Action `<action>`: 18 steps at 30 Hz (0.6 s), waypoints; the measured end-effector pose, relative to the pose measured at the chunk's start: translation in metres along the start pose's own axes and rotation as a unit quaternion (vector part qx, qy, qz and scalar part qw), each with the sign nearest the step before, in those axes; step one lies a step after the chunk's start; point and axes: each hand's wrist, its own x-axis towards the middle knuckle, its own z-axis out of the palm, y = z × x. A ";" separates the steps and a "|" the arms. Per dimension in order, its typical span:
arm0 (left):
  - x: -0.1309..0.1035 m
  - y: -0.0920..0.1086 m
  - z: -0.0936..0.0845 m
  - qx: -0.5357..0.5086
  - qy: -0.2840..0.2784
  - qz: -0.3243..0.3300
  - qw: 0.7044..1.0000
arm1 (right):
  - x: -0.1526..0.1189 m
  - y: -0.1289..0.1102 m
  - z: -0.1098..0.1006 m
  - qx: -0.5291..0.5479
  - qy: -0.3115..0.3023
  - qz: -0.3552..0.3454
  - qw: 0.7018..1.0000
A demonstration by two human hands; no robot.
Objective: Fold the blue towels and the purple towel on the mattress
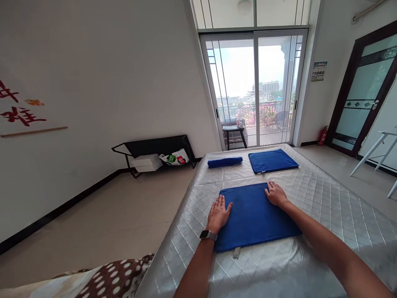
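A flat rectangular blue cloth (251, 215) with a small tag at its near edge lies on the silver quilted mattress (328, 198). My left hand (218, 214) rests flat at its left edge, fingers stretched out and thumb apart; a watch is on that wrist. At the far right corner of the cloth, my right hand (275, 193) also lies flat with fingers extended. Neither hand grips anything. Beyond them are a second flat blue cloth (273, 160) on the right and a rolled blue cloth (225, 162) on the left.
A black rack (155, 145) by the left wall holds white boxes (145, 162) and a printed bag (175, 157). Brown dotted fabric (114, 277) shows at lower left. Beyond the mattress stands a sliding glass door (256, 89). White table legs (372, 153) are at right.
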 end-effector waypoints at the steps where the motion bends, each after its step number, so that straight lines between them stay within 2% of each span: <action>1: 0.000 0.000 -0.001 -0.001 -0.003 -0.002 1.000 | -0.001 -0.002 -0.003 -0.002 0.005 0.001 1.000; 5: 0.000 0.000 -0.002 -0.009 0.005 0.004 1.000 | -0.015 -0.005 -0.012 -0.011 0.037 -0.037 0.999; 8: -0.001 -0.002 -0.001 -0.002 0.026 0.015 1.000 | -0.037 0.002 -0.009 0.001 0.055 -0.076 0.996; 13: -0.003 -0.001 -0.009 0.044 0.042 0.028 0.998 | -0.076 0.022 0.012 0.033 0.015 -0.080 0.996; 18: -0.005 -0.002 -0.030 0.034 0.092 0.047 0.994 | -0.088 0.024 0.017 0.044 -0.016 -0.068 0.997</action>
